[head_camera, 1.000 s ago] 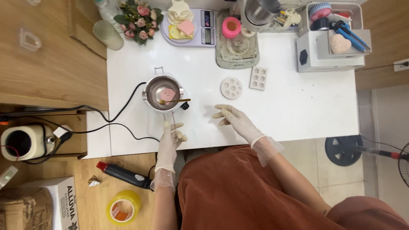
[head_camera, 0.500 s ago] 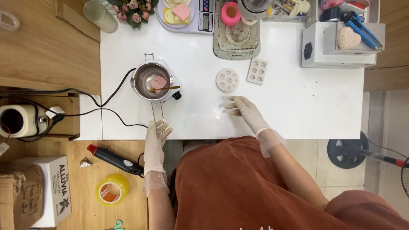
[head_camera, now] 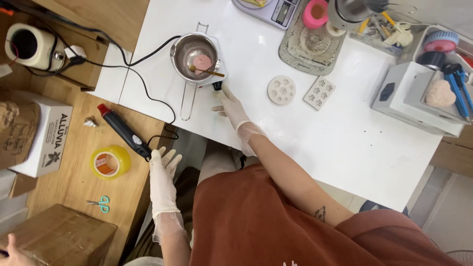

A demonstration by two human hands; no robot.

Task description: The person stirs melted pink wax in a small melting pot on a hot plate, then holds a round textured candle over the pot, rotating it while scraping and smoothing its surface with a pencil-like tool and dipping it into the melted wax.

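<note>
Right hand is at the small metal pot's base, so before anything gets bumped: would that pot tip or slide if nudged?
The metal pot looks top-heavy on its small base, and the long handle gives leverage, so probably tippable. The white table looks smooth, so it may slide too.

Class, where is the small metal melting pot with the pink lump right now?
In the head view, the small metal melting pot stands on the white table's left part, just beyond the gloved right hand.

Yellow tape roll (head_camera: pixel 110 162), small scissors (head_camera: pixel 100 203), cardboard boxes (head_camera: pixel 58 238), perhaps a scale (head_camera: pixel 270 10).
</note>
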